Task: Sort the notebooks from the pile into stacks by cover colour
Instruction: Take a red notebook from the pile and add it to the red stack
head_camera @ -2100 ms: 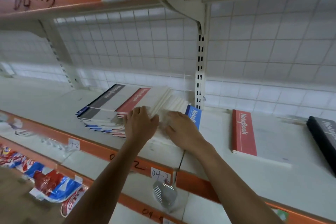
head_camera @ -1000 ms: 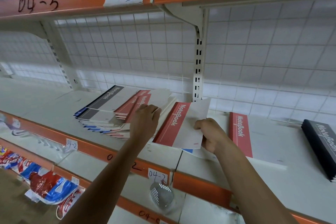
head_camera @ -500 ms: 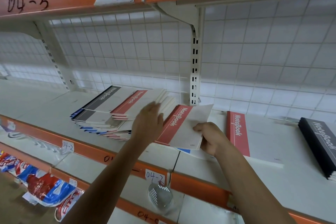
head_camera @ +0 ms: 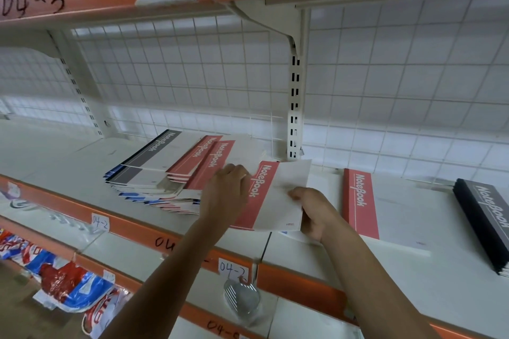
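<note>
While your right hand [head_camera: 314, 212] pinches the red notebook [head_camera: 278, 195] at its near right corner, thumb on the pale cover and fingers curled beneath, the book is held raised over the shelf [head_camera: 55, 157], between the mixed pile [head_camera: 154, 173] and the red stack [head_camera: 385, 206] to its right. Judge it light and thin, with a soft card cover that will likely sag from a corner hold, and smooth enough to slide over the books below. A hold further along the open edge, or nearer the red spine strip where the binding should be stiffest, would probably keep it flat as you carry it across. Your left hand [head_camera: 225, 195] lies on the right edge of the mixed pile, over more red covers, fingers bent down; whether it pinches one or merely steadies the heap cannot be told from this view. That heap is fanned and loose, so pulling from it may drag neighbours along. The black stack [head_camera: 484, 217] sits well apart at the far right.
</note>
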{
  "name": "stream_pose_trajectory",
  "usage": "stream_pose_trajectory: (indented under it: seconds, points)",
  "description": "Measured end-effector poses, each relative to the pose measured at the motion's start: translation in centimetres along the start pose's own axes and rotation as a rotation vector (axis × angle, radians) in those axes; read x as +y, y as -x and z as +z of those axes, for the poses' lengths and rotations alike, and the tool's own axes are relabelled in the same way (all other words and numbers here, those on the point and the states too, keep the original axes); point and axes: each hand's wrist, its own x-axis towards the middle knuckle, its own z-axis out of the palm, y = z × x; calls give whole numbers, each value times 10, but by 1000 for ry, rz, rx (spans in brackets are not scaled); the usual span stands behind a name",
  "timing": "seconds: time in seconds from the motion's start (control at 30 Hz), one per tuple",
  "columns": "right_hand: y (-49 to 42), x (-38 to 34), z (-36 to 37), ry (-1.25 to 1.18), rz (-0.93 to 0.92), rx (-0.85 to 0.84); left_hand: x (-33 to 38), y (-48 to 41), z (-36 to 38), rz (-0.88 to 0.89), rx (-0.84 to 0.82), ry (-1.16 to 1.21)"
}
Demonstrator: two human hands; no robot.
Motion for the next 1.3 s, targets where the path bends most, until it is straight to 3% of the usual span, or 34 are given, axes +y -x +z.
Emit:
stream_pose_trajectory:
  seconds: [0.13, 0.27, 0.33, 0.43, 0.5, 0.6, 0.7, 0.83, 0.97, 1.17, 1.3]
  points:
    - [-2, 2, -4, -177, 8, -71, 35, 16, 0, 212, -171, 124]
    - [1, 4, -17, 24, -46, -57, 50, 19, 7, 276, -207, 315]
    - [4, 4, -26, 40, -88, -29, 52, 19, 9, 266, -237, 390]
    - [10, 1, -39, -67, -151, -35, 55, 16, 18, 212, -47, 378]
    - [18, -1, -51, -101, -200, -11, 54, 9, 25, 57, 48, 333]
    - [36, -6, -71, -76, -278, -11, 59, -1, 27, -190, -83, 499]
    - [53, -9, -89, 0, -368, -3, 73, -2, 24, -295, -260, 793]
    - [72, -7, -112, 126, -461, 99, 98, 7, 31, -267, -306, 1116]
    - [89, -2, -128, 290, -541, 190, 125, 16, 39, -195, -314, 1174]
    - [99, 13, -148, 233, -610, 333, 157, 32, 44, -72, -262, 1235]
    - [106, 21, -157, 279, -613, 363, 163, 42, 54, -91, -300, 1263]
